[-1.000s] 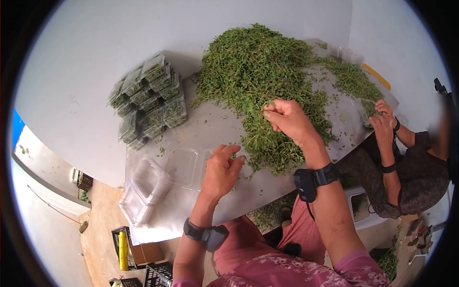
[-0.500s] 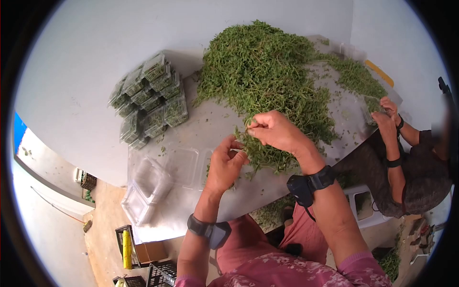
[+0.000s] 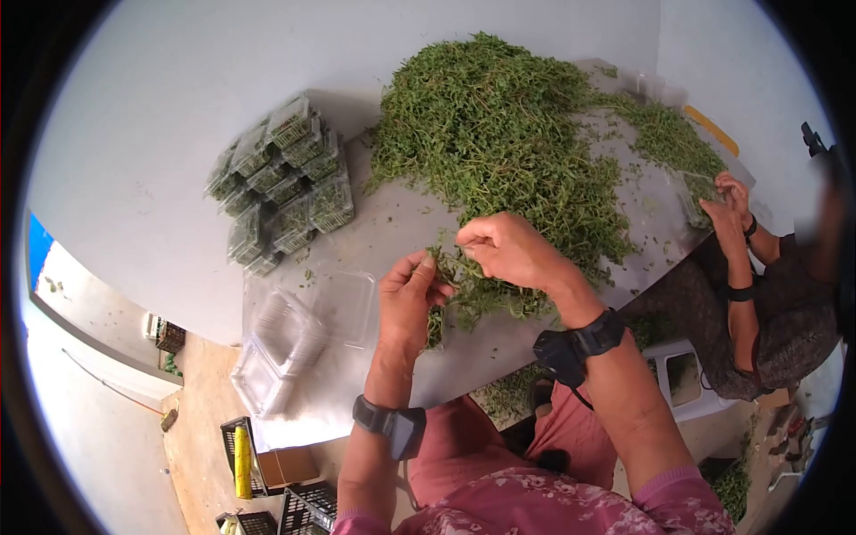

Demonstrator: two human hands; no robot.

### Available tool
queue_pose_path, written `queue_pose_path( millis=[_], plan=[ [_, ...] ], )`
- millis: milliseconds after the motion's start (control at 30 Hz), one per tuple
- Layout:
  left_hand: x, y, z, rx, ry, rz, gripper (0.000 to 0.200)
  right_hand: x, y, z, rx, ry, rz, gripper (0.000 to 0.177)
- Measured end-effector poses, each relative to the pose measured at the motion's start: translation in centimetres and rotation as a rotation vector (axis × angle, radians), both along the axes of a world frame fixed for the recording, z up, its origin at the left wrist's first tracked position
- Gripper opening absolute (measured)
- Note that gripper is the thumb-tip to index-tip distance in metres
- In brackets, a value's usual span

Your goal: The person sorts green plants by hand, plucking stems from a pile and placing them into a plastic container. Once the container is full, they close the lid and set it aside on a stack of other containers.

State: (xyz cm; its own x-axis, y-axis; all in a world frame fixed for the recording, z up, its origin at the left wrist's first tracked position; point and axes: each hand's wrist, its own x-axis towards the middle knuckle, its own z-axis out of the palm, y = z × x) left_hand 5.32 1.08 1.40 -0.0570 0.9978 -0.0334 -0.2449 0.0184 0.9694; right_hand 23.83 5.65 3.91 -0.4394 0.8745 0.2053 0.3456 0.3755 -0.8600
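My left hand (image 3: 408, 301) pinches a green leafy sprig (image 3: 434, 259) between thumb and fingers. Beneath it, a clear plastic container (image 3: 436, 330) with greens in it is mostly hidden by the hand. My right hand (image 3: 513, 254) is just to the right, its thumb and fingertips pressed together; whatever they hold is too small to make out. Under and beyond my right hand spreads a large heap of green leafy stems (image 3: 499, 134), its loose near edge reaching below my wrist.
Filled clear boxes (image 3: 290, 178) are stacked at the table's left rear. Stacked empty clear containers (image 3: 276, 348) and a clear lid (image 3: 350, 308) lie front left. At right, a co-worker's hands (image 3: 731, 209) hold a clear box beside more greens (image 3: 669, 138). Black crates (image 3: 303, 508) stand on the floor.
My left hand has moved slightly left and back from my right, carrying the sprig. The fingertips of both hands are farther apart, and the container beneath shows more.
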Motion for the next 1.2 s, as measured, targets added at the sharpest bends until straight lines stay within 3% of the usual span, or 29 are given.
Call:
queue_pose_path(
  millis=[233,467,533,633,733,900,1100,1200],
  plan=[
    [-0.8,0.0,-0.5,0.055,-0.185,0.014,0.008,-0.6,-0.3,-0.5,0.034,-0.293,0.122,0.059],
    [-1.2,-0.6,0.1,0.093,-0.278,-0.022,0.006,-1.8,-0.6,-0.9,-0.026,-0.351,0.023,0.034],
    [-1.4,-0.6,0.3,0.092,-0.301,-0.007,0.006,-1.8,-1.4,1.4,-0.100,-0.385,0.033,0.027],
    [-1.9,-0.6,0.4,0.109,-0.356,0.056,0.006,-1.2,-0.1,-0.9,0.105,-0.202,-0.001,0.021],
    [-2.7,-0.4,0.2,0.133,-0.404,0.119,0.004,-0.2,0.2,-1.2,0.160,-0.219,-0.091,0.013],
    [-3.9,-0.3,0.4,0.178,-0.438,0.149,0.004,1.1,0.4,-0.7,0.111,-0.301,-0.250,0.014],
    [-3.7,-1.2,0.9,0.173,-0.188,0.216,0.005,1.9,0.8,-2.6,0.441,-0.366,-0.450,0.027],
    [-3.8,-1.3,0.5,0.201,-0.078,0.243,0.005,1.6,0.7,-1.8,0.499,-0.331,-0.498,0.025]
  ],
)
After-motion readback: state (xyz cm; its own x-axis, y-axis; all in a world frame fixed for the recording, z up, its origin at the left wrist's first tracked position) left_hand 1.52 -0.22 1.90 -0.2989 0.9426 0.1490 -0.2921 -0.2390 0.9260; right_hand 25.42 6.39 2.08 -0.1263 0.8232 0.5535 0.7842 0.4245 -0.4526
